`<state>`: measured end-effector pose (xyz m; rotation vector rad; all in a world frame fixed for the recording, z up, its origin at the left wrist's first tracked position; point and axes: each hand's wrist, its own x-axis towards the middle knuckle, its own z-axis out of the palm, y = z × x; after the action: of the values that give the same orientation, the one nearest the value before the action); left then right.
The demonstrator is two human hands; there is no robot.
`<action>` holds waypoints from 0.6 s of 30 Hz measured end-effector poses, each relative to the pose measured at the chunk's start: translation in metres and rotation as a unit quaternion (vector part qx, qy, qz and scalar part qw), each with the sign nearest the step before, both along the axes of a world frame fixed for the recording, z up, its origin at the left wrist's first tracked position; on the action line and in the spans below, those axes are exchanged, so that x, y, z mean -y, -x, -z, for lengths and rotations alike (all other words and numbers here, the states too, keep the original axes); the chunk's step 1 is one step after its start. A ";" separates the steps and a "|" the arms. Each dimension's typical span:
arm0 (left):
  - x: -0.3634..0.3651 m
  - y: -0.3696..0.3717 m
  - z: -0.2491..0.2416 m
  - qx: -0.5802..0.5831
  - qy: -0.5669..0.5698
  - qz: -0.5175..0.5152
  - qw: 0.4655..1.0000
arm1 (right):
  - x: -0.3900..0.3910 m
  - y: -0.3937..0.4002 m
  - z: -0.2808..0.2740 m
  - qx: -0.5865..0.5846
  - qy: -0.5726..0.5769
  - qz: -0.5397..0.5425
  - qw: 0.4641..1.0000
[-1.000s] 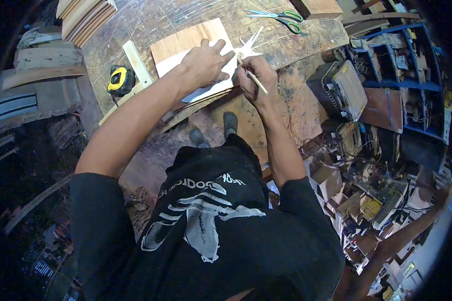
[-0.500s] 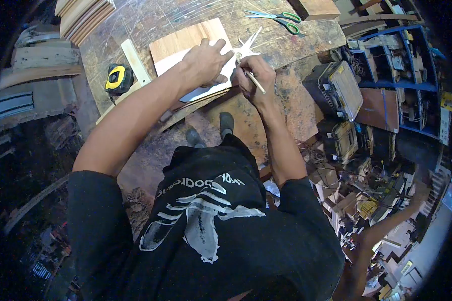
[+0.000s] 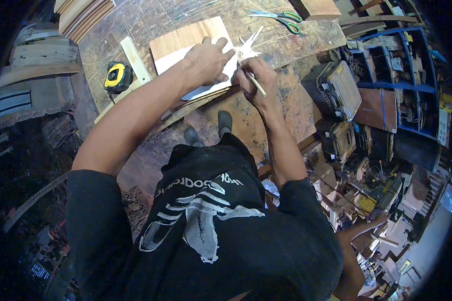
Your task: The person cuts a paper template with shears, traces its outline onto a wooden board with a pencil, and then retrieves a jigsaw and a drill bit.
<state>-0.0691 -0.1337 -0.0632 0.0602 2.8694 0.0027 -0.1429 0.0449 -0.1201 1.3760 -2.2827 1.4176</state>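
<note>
My left hand point(image 3: 208, 61) lies with its fingers spread on a sheet of white paper point(image 3: 172, 63), pressing it onto a light wooden board point(image 3: 186, 35). In my right hand point(image 3: 257, 80) is a pencil point(image 3: 257, 86), gripped at the right edge of the paper. Its tip is hidden behind my fingers. White paper scraps point(image 3: 248, 47) lie just beyond that hand. Farther back are scissors point(image 3: 278, 17) with green and black handles. A yellow and black tape measure point(image 3: 117, 76) sits left of my left forearm, beside a pale wooden strip point(image 3: 134, 60).
The scratched worktable point(image 3: 155, 17) bears stacked thin boards point(image 3: 83, 17) at the back left and a wood block point(image 3: 316, 9) at the back right. Right of the table stand a black toolbox point(image 3: 334, 90) and blue shelving point(image 3: 404, 83). Another person's arm point(image 3: 356, 251) shows at lower right.
My right hand with the pencil has shifted very slightly. My left hand stays on the paper. The other person's arm at lower right has drawn back and bent.
</note>
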 end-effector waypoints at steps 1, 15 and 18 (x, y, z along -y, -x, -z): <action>0.000 0.000 0.001 -0.001 0.003 0.001 1.000 | -0.001 -0.001 -0.002 0.003 -0.002 0.000 1.000; -0.002 -0.003 -0.001 -0.028 0.037 0.020 0.999 | 0.000 -0.001 -0.004 0.004 0.006 -0.001 1.000; -0.001 0.001 -0.004 0.003 0.020 0.012 1.000 | 0.001 0.000 -0.004 0.000 0.006 -0.003 1.000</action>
<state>-0.0701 -0.1323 -0.0593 0.0875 2.8617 -0.0604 -0.1430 0.0444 -0.1165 1.3801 -2.2695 1.4306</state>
